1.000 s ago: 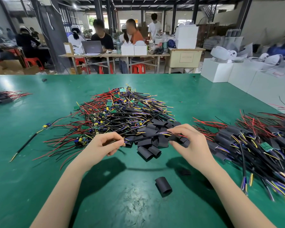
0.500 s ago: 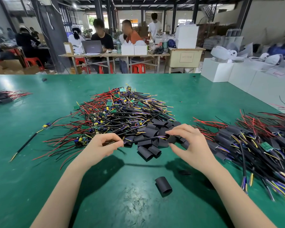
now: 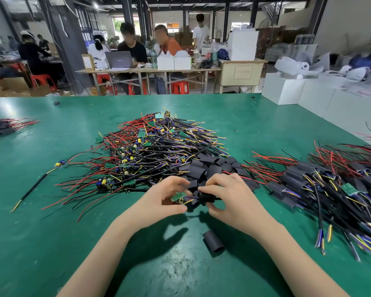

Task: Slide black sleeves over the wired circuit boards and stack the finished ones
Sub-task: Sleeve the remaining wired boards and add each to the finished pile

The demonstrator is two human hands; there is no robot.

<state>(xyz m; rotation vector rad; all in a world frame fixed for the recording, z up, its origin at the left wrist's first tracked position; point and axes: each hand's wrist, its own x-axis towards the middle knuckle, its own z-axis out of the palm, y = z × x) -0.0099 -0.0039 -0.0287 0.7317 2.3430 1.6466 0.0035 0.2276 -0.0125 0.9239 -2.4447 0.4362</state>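
A: How much is being left?
B: A large unsleeved pile point(image 3: 150, 151) is waiting beyond the left hand point(image 3: 159, 202); a sleeved stack point(image 3: 330, 189) is lying beside the right hand point(image 3: 229, 198).
A: And now?
B: A circuit board point(image 3: 177, 196) is being pinched by the left, a black sleeve point(image 3: 206, 198) by the right, being slid on.

Heap of bare green wired circuit boards point(image 3: 150, 151) lay mid-table, loose black tube sleeves point(image 3: 210, 166) just right. Sleeved boards pile point(image 3: 330, 185) sat far right; lone black tube sleeve point(image 3: 213, 243) in front, near table's edge.
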